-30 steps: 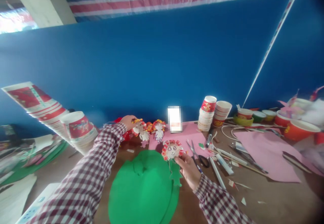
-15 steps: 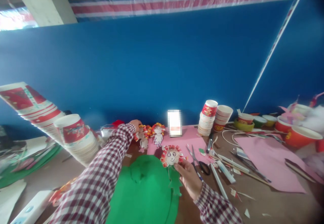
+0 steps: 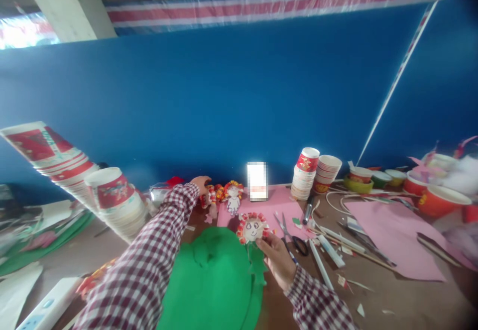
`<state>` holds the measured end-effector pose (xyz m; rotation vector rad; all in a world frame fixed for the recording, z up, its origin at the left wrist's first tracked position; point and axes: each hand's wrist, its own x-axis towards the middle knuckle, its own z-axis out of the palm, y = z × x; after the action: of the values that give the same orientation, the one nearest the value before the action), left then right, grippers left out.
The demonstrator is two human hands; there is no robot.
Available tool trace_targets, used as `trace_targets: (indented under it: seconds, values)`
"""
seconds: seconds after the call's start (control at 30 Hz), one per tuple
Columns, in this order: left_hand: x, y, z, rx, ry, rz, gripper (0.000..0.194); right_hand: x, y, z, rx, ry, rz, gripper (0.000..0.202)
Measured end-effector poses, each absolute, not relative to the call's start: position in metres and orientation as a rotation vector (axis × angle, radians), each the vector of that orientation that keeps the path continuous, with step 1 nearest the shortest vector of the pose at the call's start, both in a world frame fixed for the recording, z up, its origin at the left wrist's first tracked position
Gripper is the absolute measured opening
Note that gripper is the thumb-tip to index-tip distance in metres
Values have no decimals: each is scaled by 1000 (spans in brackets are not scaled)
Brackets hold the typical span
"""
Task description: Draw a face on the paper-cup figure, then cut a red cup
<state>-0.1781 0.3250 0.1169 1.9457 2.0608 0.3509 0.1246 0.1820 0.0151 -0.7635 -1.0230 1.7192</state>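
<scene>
My right hand (image 3: 277, 258) pinches the edge of a paper flower face (image 3: 252, 229) with red and yellow petals and drawn eyes and a smile. Green paper leaves (image 3: 257, 265) hang below it. My left hand (image 3: 200, 184) reaches far forward to a paper figure (image 3: 212, 195) with red and yellow petals; its fingers are partly hidden, so its hold on the figure is unclear. Another petal-haired paper figure (image 3: 233, 204) stands just right of it, on the pink paper (image 3: 278, 203). Large green paper (image 3: 211, 290) lies below my hands.
Stacked paper cups (image 3: 112, 195) lean at the left. More cup stacks (image 3: 305, 175) stand at the back right. Scissors (image 3: 287, 235), a black marker (image 3: 308, 211), glue sticks (image 3: 331, 251) and pink paper (image 3: 396, 240) lie right. A blue wall (image 3: 224, 96) rises behind.
My left hand has shifted slightly at the far paper figure, which now shows turned more narrowly. My right hand still holds the flower face, almost unmoved. The view has shifted slightly.
</scene>
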Motion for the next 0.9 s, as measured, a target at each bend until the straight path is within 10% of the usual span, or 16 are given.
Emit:
trace_targets:
  seconds: [0.43,0.9]
  values:
    - [-83,173,77,1792,1713,1540,35,121,183,24,-859,-796,1753,30]
    - [-92,142,22,1889,1847,1635,25,98,231,69,-981,-907,1569,23]
